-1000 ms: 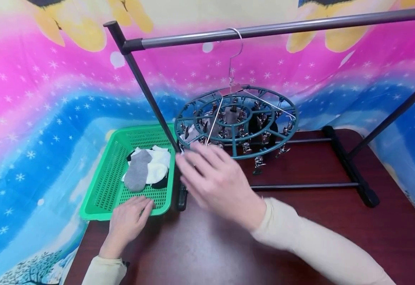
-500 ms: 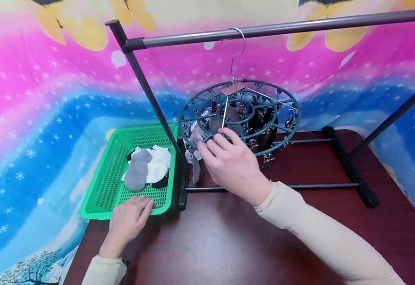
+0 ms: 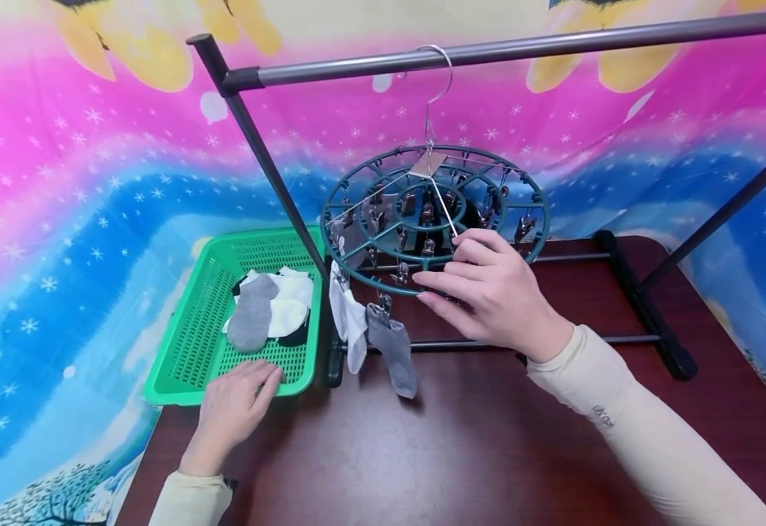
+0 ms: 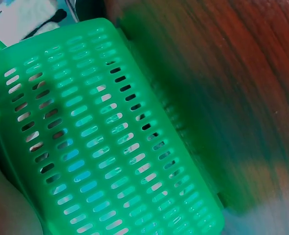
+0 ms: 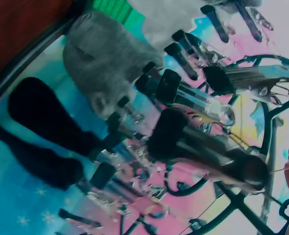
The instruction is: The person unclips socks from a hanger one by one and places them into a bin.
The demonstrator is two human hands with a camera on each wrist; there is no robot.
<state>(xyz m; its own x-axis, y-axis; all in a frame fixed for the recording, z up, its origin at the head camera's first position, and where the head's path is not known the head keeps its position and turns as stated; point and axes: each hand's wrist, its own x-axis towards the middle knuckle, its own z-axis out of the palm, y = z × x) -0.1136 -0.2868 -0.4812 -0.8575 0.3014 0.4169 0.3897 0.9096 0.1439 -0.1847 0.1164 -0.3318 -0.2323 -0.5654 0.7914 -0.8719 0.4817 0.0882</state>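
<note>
My right hand [image 3: 488, 288] holds the front rim of a round green clip hanger [image 3: 363, 272], near the lower end of one of its strings. The thumb lies low by the rim, with the other fingers above it. A grey sock [image 3: 392, 354] and a white sock [image 3: 348, 321] dangle from the hanger's front left. In the right wrist view, black socks [image 5: 51, 117] and another grey sock [image 5: 105, 58] hang among the metal clips [image 5: 212, 152]. My left hand [image 3: 234, 409] rests on the near rim of a green basket [image 3: 175, 391], its fingertips hidden.
The hanger's hook [image 3: 445, 73] sits over the bar [image 3: 357, 66] of a dark rack standing on the brown table [image 3: 488, 453]. Grey, white and black socks [image 3: 267, 307] lie in the basket. A colourful printed cloth [image 3: 93, 183] covers the wall behind.
My right hand has moved right along with the front rim, turning the hanger. Its grey and white socks have swung round to the front left. My left hand stays where it was.
</note>
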